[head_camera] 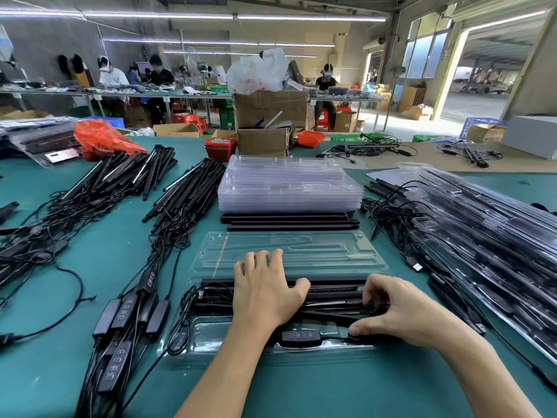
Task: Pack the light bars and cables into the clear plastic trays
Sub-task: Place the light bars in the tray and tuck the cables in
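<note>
Far left, loose light bars (126,173) and tangled cables (45,233) sprawl over the green table (45,372). Centre near, the open clear tray (289,254) takes black bars in its near half. Left hand (265,291) lies flat, fingers spread and straight, pressing those bars down. Right hand (401,312) curls at the tray's right end, thumb and fingertips pinching a black cable beside the button controller (301,337). Packed trays (482,236) stack right

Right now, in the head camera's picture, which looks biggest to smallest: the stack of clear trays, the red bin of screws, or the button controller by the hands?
1. Stack of clear trays, by far.
2. Red bin of screws.
3. Button controller.

The bin sits farther from the camera, so the last two are unsure.
</note>
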A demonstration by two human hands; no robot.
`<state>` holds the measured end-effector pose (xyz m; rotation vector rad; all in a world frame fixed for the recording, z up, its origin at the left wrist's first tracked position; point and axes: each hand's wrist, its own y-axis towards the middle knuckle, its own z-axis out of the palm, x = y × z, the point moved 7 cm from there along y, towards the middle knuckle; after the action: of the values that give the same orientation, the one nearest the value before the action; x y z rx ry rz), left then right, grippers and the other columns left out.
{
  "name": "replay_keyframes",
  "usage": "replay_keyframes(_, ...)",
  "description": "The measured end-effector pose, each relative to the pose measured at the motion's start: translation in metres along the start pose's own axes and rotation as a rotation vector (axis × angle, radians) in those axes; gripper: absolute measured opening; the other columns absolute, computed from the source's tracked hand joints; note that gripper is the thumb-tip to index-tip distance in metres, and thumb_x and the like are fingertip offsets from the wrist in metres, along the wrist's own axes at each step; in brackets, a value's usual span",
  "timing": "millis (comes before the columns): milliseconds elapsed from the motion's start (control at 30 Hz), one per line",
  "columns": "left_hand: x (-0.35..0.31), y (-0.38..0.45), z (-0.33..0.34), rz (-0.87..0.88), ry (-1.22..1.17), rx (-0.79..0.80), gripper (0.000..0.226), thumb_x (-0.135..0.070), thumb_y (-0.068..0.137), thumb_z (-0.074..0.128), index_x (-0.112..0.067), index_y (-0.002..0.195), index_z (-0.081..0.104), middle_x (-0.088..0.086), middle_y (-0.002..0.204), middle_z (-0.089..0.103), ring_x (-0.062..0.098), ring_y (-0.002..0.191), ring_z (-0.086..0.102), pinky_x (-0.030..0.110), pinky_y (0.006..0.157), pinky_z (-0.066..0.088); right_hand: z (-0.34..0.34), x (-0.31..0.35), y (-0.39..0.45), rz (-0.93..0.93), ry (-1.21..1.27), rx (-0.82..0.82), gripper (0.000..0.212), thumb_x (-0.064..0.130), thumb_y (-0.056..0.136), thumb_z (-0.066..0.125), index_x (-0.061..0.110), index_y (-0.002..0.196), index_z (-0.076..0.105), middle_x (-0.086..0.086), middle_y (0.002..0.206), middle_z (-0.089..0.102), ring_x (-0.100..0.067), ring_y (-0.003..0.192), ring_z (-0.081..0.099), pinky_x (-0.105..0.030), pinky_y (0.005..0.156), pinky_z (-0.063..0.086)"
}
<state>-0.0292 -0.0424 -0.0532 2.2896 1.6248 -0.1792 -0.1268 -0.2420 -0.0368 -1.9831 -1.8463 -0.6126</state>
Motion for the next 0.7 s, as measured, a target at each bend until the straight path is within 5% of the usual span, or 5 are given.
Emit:
replay_keyframes(200,0.003,0.006,0.001,-0.018,-0.058,0.098,0.074,-0.062,0.084,0.036,-0.026,0.149,0.033,-0.002,0.147,0.041,0.02,0.14,0.027,0.043,0.116,0.016,0.004,-0.001,0.002,0.004,0.025,0.018,0.057,0.061,0.051,0.09,0.024,0.077,0.055,0.008,0.073,0.05,-0.008,0.065,0.041,-0.022,0.058,0.035)
replay_keyframes(333,0.013,0.016,-0.016,-0.065,-0.281,0.15,0.064,-0.05,0.09,0.053,-0.024,0.147,0.038,0.003,0.143,0.048,0.024,0.136,0.035,0.042,0.114,0.029,0.006,-0.003,0.002,0.032,0.064,0.027,0.057,0.054,0.052,0.093,0.018,0.077,0.057,0.007,0.072,0.051,-0.008,0.063,0.04,-0.02,0.056,0.034)
replay_keyframes(500,0.045,0.012,-0.039,-0.087,0.079,0.034,0.058,-0.062,0.093,0.039,-0.031,0.14,0.046,0.001,0.14,0.053,0.024,0.135,0.038,0.046,0.115,0.024,0.004,0.0,0.0,-0.003,-0.021,-0.005,0.052,0.062,0.051,0.089,0.026,0.07,0.057,0.006,0.086,0.051,-0.003,0.087,0.041,-0.025,0.073,0.03)
replay_keyframes(700,0.073,-0.009,-0.022,-0.145,0.176,0.043,0.066,-0.064,0.097,0.024,-0.034,0.155,0.025,0.006,0.164,0.024,0.023,0.153,0.01,0.048,0.123,0.008,0.002,0.004,-0.004,-0.03,0.067,-0.013,0.052,0.054,0.055,0.092,0.021,0.069,0.054,0.011,0.053,0.042,-0.006,0.054,0.035,-0.021,0.052,0.029)
